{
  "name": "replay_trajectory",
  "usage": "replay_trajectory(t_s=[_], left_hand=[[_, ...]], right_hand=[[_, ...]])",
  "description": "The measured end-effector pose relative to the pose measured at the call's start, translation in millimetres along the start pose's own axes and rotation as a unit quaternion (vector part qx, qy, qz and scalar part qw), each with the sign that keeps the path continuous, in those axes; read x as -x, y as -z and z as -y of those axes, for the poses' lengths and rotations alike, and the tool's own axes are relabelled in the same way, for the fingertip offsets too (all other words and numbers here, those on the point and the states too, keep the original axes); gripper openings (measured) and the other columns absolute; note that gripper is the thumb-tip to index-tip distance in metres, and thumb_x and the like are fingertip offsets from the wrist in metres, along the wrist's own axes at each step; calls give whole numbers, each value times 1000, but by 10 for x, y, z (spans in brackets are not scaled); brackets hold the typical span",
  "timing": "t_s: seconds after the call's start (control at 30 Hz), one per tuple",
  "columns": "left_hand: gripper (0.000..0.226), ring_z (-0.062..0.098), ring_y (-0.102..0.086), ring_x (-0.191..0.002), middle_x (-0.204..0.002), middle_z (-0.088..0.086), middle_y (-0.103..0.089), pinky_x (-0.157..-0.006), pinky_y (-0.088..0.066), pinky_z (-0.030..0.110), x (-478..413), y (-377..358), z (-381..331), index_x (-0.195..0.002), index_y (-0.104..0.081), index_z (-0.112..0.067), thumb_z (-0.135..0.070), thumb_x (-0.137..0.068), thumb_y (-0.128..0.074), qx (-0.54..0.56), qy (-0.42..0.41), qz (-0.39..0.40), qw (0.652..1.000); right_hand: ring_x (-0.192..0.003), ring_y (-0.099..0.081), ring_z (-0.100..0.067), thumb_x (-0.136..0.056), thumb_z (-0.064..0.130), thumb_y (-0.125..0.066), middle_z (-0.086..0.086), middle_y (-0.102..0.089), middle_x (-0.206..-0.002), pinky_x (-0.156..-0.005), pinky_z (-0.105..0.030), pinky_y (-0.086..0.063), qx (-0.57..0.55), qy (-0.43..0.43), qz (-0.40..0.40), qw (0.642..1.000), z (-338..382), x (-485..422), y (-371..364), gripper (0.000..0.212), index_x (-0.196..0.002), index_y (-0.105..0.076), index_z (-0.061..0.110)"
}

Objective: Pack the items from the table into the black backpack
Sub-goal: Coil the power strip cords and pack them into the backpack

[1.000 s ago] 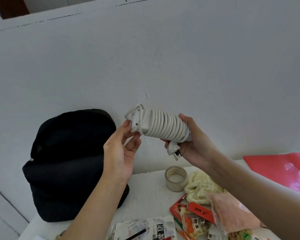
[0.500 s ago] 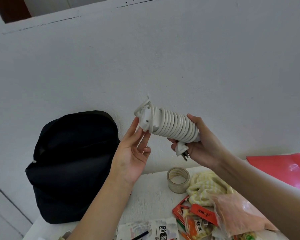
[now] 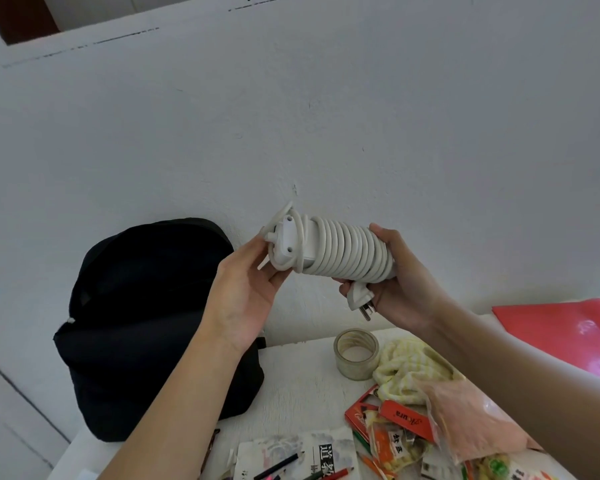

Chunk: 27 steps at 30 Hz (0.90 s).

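Note:
A white power strip (image 3: 329, 249) with its cord wound tightly round it is held up in the air in front of the wall. My right hand (image 3: 400, 282) grips its right end, and the plug hangs down below my fingers. My left hand (image 3: 246, 289) holds the left end between thumb and fingers. The black backpack (image 3: 146, 327) stands on the table's left end against the wall, below and left of the strip. I cannot tell whether its top is open.
On the white table (image 3: 302, 382) lie a roll of clear tape (image 3: 355, 353), a yellow cloth (image 3: 407, 370), a red box (image 3: 400, 415), snack packets, a thin plastic bag (image 3: 471, 420), a printed booklet (image 3: 312, 455) with coloured pencils, and a red folder (image 3: 568, 334) at the right.
Both hands have moved the power strip slightly to the right and turned its left end toward me. My left hand has closed round that end instead of only touching it.

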<state>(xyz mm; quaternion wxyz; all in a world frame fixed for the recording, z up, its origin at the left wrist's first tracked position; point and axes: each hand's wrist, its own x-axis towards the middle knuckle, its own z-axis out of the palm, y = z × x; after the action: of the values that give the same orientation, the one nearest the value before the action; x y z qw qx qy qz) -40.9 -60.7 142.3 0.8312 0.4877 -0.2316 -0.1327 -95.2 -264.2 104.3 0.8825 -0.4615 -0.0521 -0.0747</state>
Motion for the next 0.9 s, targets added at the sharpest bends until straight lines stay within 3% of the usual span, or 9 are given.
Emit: replay_trajectory(t_s=[0.23,0.37,0.47,0.6,0.7,0.8,0.9], left_hand=[[29,19,-68,-101,-113,9,-69,-87,-59,34,-32,-1,-10,-125,-63,0,-4,-100,-49,-10,-37,0,999],[23,12,-69,-81,-92,2,-72,-66,-60,25,-26,-39,54,-104,-69,-8,0,-99,-48,-7,-44,-31,998],[19,13,-70,-90,-102,2,-73,-73,-62,26,-23,-57,126,-103,-73,-13,-13,-90,-60,52,-15,-42,998],[32,14,-71,-95,-107,2,-75,-83,-60,28,-18,-131,186,-102,-77,-18,-18,-72,-68,91,-14,-67,993],[56,15,-71,-95,-105,0,-77,-83,-59,31,-32,-129,206,-132,-58,-28,-6,-81,-69,71,-54,-83,993],[40,19,-69,-100,-108,3,-75,-80,-61,30,2,-112,208,-130,-59,-15,8,-97,-54,-18,-98,-103,990],[29,24,-65,-112,-119,9,-71,-96,-57,36,94,-116,223,-126,-65,-4,-6,-104,-46,4,-92,-86,992]], right_hand=[[-72,-61,-34,-94,40,-58,-23,-56,-97,-62,-40,-52,37,26,21,999,69,21,-24,54,-124,-51,-4],[-71,-61,-34,-96,38,-59,-21,-56,-100,-60,-40,-54,39,40,9,998,60,2,-25,62,-134,-40,-7],[-71,-61,-34,-97,37,-58,-19,-59,-97,-61,-41,-54,29,39,7,999,32,8,-31,59,-133,-41,-7],[-72,-61,-34,-97,40,-58,-22,-58,-99,-61,-40,-54,26,30,16,999,13,10,-43,64,-136,-40,-7],[-71,-61,-34,-96,40,-58,-22,-58,-97,-61,-40,-53,22,30,20,999,9,7,-29,63,-134,-41,-7],[-71,-62,-33,-97,39,-58,-19,-60,-94,-61,-39,-54,22,34,11,999,5,-2,-38,52,-129,-48,-1],[-78,-64,-34,-96,40,-59,-19,-63,-95,-65,-40,-54,1,31,5,1000,9,-15,-37,46,-127,-55,6]])
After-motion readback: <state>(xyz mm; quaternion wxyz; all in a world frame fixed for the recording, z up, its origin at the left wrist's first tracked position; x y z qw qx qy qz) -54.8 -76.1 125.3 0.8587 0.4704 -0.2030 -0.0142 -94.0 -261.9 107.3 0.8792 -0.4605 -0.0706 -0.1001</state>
